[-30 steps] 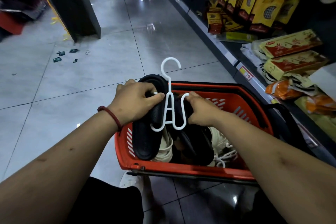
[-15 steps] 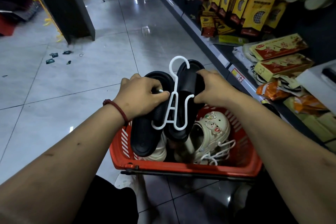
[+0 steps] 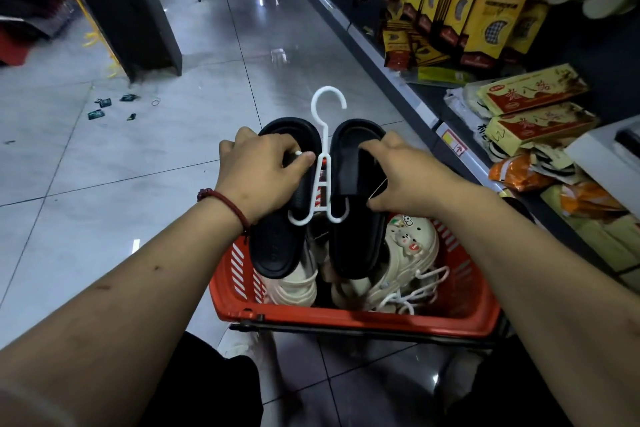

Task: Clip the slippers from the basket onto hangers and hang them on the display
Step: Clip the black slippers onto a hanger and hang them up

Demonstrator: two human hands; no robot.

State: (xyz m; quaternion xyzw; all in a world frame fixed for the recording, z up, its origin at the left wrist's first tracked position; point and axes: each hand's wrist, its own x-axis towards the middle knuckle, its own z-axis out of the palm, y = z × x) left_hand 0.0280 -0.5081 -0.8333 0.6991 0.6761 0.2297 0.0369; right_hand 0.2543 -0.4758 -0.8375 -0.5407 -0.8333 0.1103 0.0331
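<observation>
Two black slippers hang side by side on a white plastic hanger (image 3: 325, 163) above the red basket (image 3: 346, 317). My left hand (image 3: 263, 177) grips the left black slipper (image 3: 277, 246) near its strap, thumb against the hanger's left arm. My right hand (image 3: 401, 177) holds the right black slipper (image 3: 356, 246) by its strap. The hanger's hook points up, away from me. Inside the basket lie cream slippers (image 3: 405, 256) with charms and loose white hangers (image 3: 415, 291).
The basket stands on a grey tiled floor (image 3: 138, 166). A low shelf (image 3: 433, 114) with yellow boxes and packets runs along the right. A dark pillar (image 3: 131, 3) stands at the far left. Small scraps (image 3: 104, 107) lie on the floor.
Both hands lifted the hanger and slippers up out of the basket. The right slipper now sits level with the left one, and the pair has spread apart on the hanger.
</observation>
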